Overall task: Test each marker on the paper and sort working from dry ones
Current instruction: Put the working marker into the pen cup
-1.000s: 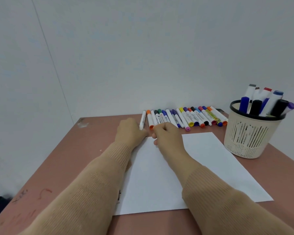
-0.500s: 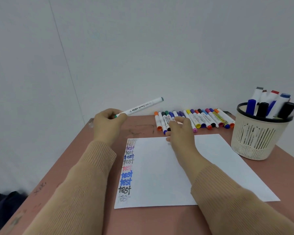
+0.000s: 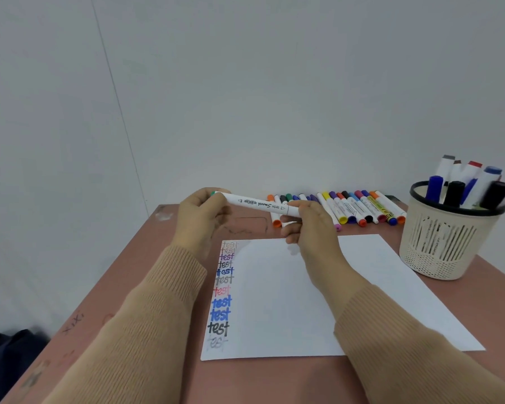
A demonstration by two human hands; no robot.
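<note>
Head cam, looking down at our desk: we've got one white marker [image 3: 257,204] up in the air between both hands. It's roughly level with its right end a bit lower, and it hangs over the table [image 3: 164,272] just past the paper's far edge. Our left hand [image 3: 200,217] pinches the green-tipped end. Our right hand [image 3: 309,225] has its fingers curled round the other end, so both are gripping the same marker. The paper [image 3: 303,301] lies flat on the reddish table below. A column of "test" scribbles [image 3: 222,290] runs down its left edge in purple, black, blue, grey and red, plus a couple of really faint ones. Behind our hands a row of capped markers [image 3: 347,208] lies side by side at the table's far edge by the wall. Off to the right a beige cup [image 3: 446,240] stands with more markers upright in it. It's right at the paper's edge, and we can't tell if it's touching.
</note>
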